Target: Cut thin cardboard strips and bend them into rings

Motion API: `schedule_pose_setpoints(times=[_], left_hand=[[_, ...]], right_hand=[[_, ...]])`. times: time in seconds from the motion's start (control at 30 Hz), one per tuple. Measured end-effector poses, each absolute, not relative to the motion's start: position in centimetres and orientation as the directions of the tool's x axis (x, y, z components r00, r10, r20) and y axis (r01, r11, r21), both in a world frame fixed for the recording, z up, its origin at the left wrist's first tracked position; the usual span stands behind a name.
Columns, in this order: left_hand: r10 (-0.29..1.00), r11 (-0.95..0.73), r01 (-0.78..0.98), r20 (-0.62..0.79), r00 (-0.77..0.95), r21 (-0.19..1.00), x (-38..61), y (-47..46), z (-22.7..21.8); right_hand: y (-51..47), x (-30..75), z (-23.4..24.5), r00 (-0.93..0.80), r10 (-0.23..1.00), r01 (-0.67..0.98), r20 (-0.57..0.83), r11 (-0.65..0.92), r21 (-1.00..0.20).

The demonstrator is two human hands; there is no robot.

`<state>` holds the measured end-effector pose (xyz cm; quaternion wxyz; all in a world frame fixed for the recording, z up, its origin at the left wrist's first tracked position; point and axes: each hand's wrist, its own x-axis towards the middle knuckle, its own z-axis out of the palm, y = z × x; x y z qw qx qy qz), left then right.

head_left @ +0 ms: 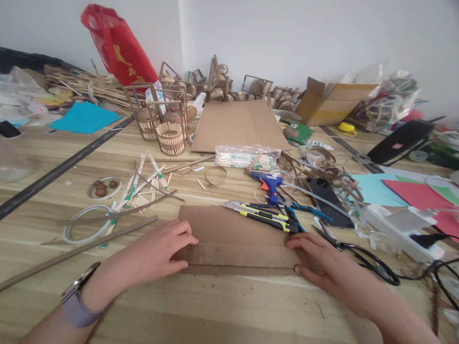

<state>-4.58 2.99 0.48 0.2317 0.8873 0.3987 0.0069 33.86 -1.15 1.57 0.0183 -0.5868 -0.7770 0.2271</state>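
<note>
A brown cardboard piece (234, 234) lies flat on the wooden table (214, 315) in front of me, with a narrow strip folded along its near edge. My left hand (159, 253) pinches the strip's left end, thumb under and fingers on top. At the strip's right end, my right hand (317, 259) grips it the same way. A watch sits on my left wrist. Yellow-black utility knives (263, 215) rest on the cardboard's far right edge, just beyond my right hand.
Black scissors (367, 256) lie right of my right hand. A blue glue gun (269, 184), a phone (324, 200), long cardboard strips (75, 251), tape rolls (84, 223), wooden sticks (144, 183), a large cardboard sheet (237, 125), small bamboo baskets (170, 135) and coloured paper crowd the table.
</note>
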Motion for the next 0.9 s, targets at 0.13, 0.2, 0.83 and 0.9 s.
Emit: schedule_pose_setpoints(times=[0.13,0.2,0.83,0.9], left_hand=[[0.711,-0.575,0.7,-0.164,0.684,0.424,-4.5,3.0,0.5],[0.712,-0.577,0.697,-0.155,0.685,0.426,-4.5,3.1,0.5],[0.712,-0.554,0.712,-0.198,0.674,0.431,-4.6,2.8,0.8],[0.713,-0.553,0.711,-0.194,0.673,0.435,-4.6,2.8,0.8]], right_hand=[[-1.2,34.0,1.6,-0.314,0.922,0.897,-0.226,0.21,-0.389],[-1.2,34.0,1.5,-0.317,0.921,0.895,-0.226,0.212,-0.393],[-1.1,35.4,0.7,-0.357,0.907,0.865,-0.221,0.232,-0.446],[-1.2,35.4,0.6,-0.352,0.912,0.862,-0.208,0.23,-0.451]])
